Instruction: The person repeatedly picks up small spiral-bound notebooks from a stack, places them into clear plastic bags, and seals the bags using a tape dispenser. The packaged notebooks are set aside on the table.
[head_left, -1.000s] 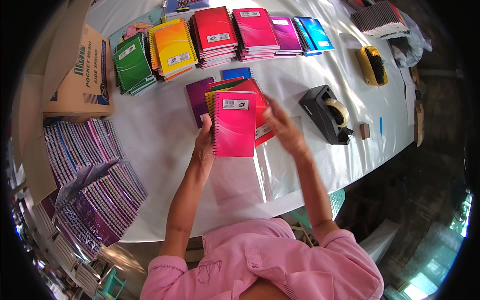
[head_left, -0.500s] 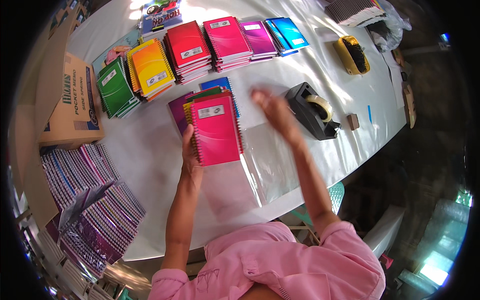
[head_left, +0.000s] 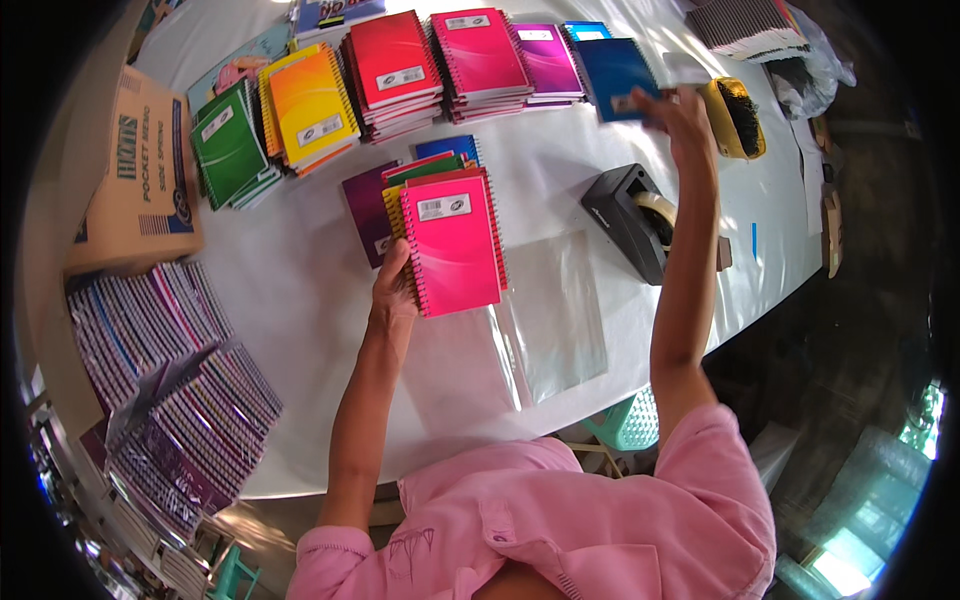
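Observation:
My left hand (head_left: 396, 285) grips several spiral notebooks, its thumb along the wire binding. A pink notebook (head_left: 456, 252) lies uppermost there, with red, yellow and green ones showing behind it. Whether the purple notebook (head_left: 368, 212) and the blue one (head_left: 462, 150) beneath are also gripped, I cannot tell. Out at the far right, my right hand (head_left: 688, 125) pinches the lower corner of a dark blue notebook (head_left: 618, 72), which is tilted over the blue stack (head_left: 584, 31). Clear plastic sleeves (head_left: 555, 330) lie flat near my left hand.
Stacks of green (head_left: 230, 145), yellow (head_left: 312, 95), red (head_left: 395, 60), pink (head_left: 482, 50) and purple notebooks (head_left: 548, 58) line the far side. A black tape dispenser (head_left: 622, 215) and yellow brush (head_left: 738, 118) stand right. At left are a cardboard box (head_left: 135, 170) and wrapped notebooks (head_left: 195, 420).
My right hand has reached from beside the tape dispenser to the blue stack and taken hold of a blue notebook. My left hand still holds its notebooks. The whole view has shifted slightly.

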